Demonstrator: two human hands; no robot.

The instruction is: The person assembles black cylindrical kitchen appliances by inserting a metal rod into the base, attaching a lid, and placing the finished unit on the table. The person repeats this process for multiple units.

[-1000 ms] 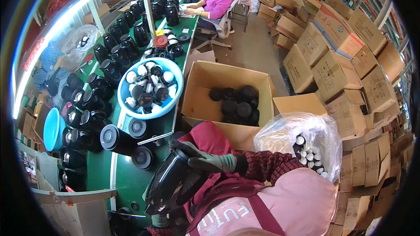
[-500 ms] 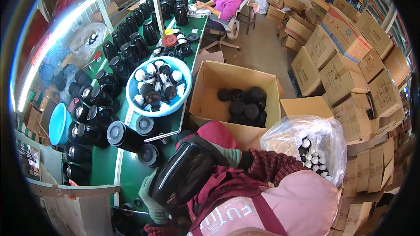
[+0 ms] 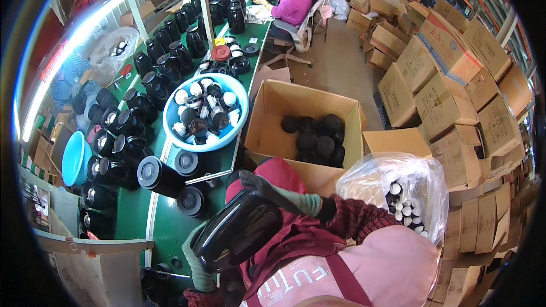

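Green bench [image 3: 170,227], open stretch near its edge, black vessel [image 3: 238,230] just beside; gloved hands [image 3: 274,192] part-curled, holding its two ends

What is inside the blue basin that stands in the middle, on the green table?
The blue basin holds a heap of round pieces, some black, some white. The heap covers the basin's bottom, so what lies under the top pieces cannot be seen.

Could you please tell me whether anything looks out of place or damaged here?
Nothing looks spilled, nor the held black vessel visibly damaged. The reddish round piece beyond the filled blue basin on the green bench only stands out by colour among black and white parts.
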